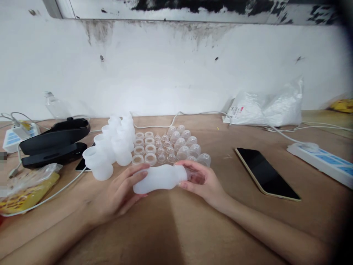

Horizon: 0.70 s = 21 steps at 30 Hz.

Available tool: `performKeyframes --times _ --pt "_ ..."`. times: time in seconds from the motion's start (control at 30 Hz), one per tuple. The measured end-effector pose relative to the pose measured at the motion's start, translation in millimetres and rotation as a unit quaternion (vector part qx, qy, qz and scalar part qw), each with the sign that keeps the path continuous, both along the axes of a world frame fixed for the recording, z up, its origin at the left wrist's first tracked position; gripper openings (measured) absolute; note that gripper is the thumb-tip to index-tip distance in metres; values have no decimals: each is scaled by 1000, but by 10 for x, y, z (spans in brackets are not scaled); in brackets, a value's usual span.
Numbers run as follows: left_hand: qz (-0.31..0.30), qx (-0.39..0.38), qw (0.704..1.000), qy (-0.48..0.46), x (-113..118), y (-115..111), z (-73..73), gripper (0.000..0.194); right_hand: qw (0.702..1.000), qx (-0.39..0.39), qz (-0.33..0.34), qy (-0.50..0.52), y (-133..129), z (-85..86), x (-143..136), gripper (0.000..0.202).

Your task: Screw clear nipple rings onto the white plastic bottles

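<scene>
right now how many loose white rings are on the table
8: four white rings in the left column, four in the right, between white bottles and clear teats. The left hand or held bottle could hide more.

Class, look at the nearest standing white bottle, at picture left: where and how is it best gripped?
Grip the white bottle around its waist, probably from the near side, thumb and fingers opposed. It stands upright, its body narrows there, and other white bottles crowd its far side.
</scene>
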<state>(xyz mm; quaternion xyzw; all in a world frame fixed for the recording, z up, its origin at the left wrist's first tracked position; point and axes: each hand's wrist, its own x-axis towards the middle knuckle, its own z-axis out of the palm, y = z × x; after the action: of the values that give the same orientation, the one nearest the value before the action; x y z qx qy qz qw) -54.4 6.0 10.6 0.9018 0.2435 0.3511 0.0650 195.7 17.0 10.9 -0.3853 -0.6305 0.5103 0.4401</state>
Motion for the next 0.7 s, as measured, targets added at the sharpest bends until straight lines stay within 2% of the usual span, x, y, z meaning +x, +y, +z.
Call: performKeyframes --times 0.07,0.17,0.27,0.37,0.43,0.5,0.57,0.63,0.7 --pt "2 33 999 15 -33 -11 -25 66 1000 -12 13 -8 1 18 15 39" --pt "43 -18 999 22 -54 -51 3 62 999 -19 15 -27 -28 43 9 40" --pt "20 -29 999 -6 -42 -62 45 57 999 -17 8 -48 -69 92 -21 39" --pt "8 -17 999 -50 3 -51 33 62 995 63 -8 -77 -46 192 18 44" --pt "42 -79 987 -132 49 -49 7 57 980 163 -52 -105 33 279 123 50" --pt "77 -183 952 -235 99 -48 -11 45 937 248 -169 -178 151 356 280 49" --pt "100 -282 902 -312 139 -35 -13 36 884 241 -277 -291 276 399 453 49" --pt "111 -346 857 -366 162 -10 -6 35 859 171 -284 -390 376 389 603 55" --pt "109 -383 824 -403 168 18 -5 40 853 106 -220 -462 435 332 709 60"
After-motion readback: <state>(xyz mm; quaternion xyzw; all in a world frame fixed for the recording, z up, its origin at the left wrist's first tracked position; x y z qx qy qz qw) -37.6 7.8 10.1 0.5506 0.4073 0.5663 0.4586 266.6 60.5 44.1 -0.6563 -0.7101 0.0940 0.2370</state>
